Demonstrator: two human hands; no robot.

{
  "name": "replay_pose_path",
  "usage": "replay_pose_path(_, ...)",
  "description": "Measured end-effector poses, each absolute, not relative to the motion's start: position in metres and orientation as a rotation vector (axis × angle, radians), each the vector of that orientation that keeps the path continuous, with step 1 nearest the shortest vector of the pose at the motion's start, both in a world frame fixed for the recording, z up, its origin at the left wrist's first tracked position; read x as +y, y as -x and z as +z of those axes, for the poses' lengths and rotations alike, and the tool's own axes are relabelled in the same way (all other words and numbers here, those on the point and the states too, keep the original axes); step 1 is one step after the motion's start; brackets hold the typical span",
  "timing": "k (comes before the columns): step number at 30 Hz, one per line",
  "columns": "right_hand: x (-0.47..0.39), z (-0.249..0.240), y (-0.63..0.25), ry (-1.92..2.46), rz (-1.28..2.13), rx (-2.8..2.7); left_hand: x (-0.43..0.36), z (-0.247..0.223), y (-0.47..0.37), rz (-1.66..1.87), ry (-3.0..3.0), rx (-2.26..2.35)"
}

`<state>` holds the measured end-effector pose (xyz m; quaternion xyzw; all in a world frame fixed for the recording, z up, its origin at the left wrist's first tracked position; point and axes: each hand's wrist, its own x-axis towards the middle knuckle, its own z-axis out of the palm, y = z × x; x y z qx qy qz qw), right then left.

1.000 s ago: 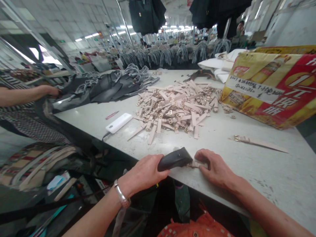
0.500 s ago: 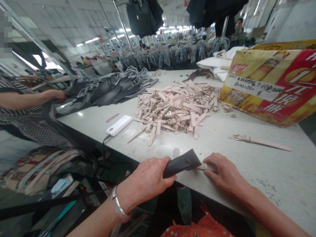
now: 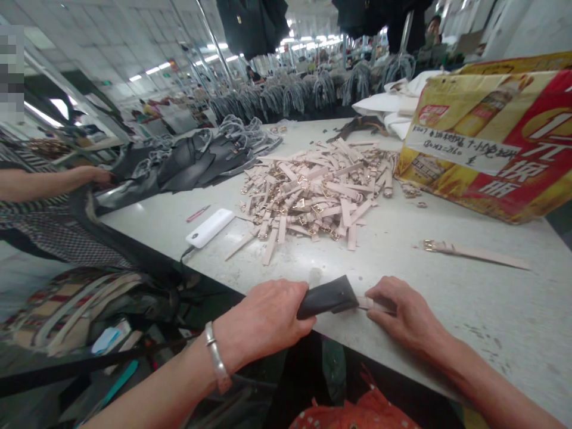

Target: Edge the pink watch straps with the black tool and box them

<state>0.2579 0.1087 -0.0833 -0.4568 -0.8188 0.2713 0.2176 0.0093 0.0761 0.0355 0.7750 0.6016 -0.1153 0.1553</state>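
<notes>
Gripping a black piece at lower centre of the frame, the left hand holds it at a pale strap pinched by the right hand; buckled straps lie heaped mid-frame on the bench.

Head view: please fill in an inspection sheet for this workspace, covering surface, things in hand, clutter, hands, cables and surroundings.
Surface: pale worktable, specked toward the near right.
Things in hand: dark flared piece, with a pale strap at its wide end.
Clutter: heap of buckled straps, single buckled strap apart, white power bank-like device, printed carton.
Hands: left hand grips the dark flared piece; right hand pinches the pale strap.
Cables: dark cable from the white device, over the table edge.
Surroundings: co-worker's hand at left; black bags hanging.
</notes>
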Motion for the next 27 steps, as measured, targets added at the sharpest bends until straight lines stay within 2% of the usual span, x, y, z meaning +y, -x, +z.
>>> replay_pose_path(7,0.109,-0.087,-0.259,1.272,0.756,-2.255,0.086,0.026,-0.022,-0.247,-2.200,1.786)
replay_pose_path(14,0.110,-0.087,-0.260,1.248,0.737,-2.273,0.074,0.011,0.012,-0.114,-2.016,1.887)
replay_pose_path(20,0.108,-0.087,-0.259,1.286,0.727,-2.262,0.051,0.013,0.025,-0.137,-1.943,1.876)
replay_pose_path(27,0.108,-0.087,-0.257,1.302,0.685,-2.287,0.061,0.012,0.015,-0.118,-1.909,1.848)
